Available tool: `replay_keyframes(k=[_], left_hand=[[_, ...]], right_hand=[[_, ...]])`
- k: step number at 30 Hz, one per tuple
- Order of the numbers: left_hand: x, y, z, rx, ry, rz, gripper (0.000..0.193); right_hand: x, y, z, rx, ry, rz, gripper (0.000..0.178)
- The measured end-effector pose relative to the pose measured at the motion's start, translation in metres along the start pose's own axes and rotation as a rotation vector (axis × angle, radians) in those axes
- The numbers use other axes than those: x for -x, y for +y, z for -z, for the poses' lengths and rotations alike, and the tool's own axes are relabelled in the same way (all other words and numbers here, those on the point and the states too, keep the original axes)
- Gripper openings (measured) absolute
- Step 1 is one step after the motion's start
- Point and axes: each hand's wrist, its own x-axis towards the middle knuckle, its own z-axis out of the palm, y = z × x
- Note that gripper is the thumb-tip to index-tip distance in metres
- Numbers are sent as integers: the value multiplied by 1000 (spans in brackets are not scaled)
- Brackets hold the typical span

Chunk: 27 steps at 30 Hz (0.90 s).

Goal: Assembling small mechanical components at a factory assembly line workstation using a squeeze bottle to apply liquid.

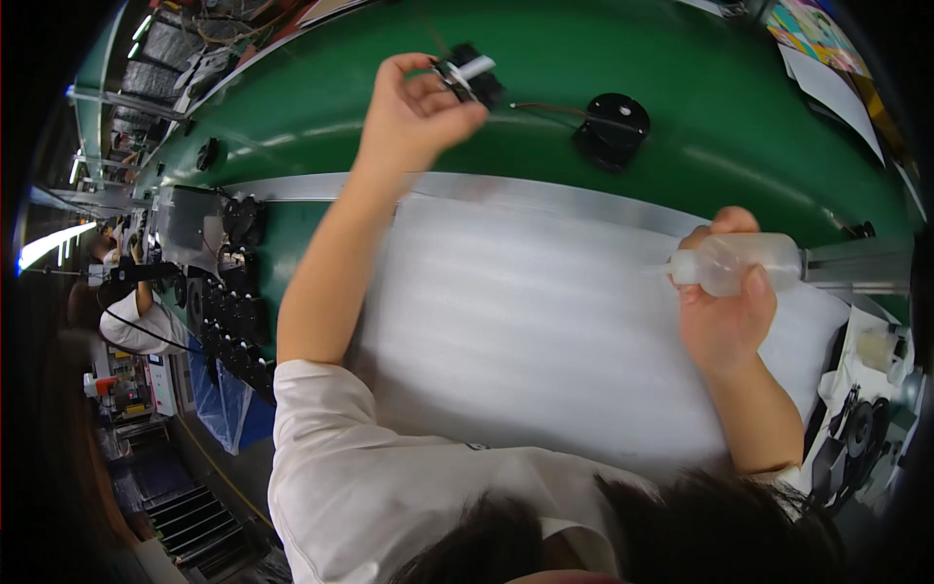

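My left hand is raised over the green bench and pinches a small black part with a pale strip on it. The part is smeared by motion, so its exact kind is unclear. My right hand is wrapped round a translucent squeeze bottle, which lies sideways with its thin nozzle toward the left. Beyond the white sheet, a round black part with a thin reddish wire rests on the green surface, between my two hands.
A white foam-like sheet covers the near work area, edged by a metal strip. Several black parts stand in rows at the left. Black rings and a small container sit at the right. Another person is at far left.
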Motion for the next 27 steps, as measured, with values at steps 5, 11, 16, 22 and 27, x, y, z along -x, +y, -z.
replay_keyframes(k=[5, 11, 16, 22, 27], left_hand=[[74, 4, -55, -99, -214, -449, 77], [88, 1, -43, -308, -592, -461, 58], [88, 7, -55, -95, -771, -400, 39], [105, 10, -52, -193, -669, -446, 36], [106, 5, -57, -205, -639, -578, 32]], right_hand=[[21, -26, -8, 457, -146, 500, 53], [30, -43, -21, 819, -477, 738, 54], [33, -35, -28, 861, -408, 813, 51], [34, -30, -29, 859, -426, 809, 52], [37, -34, -28, 912, -447, 781, 53]])
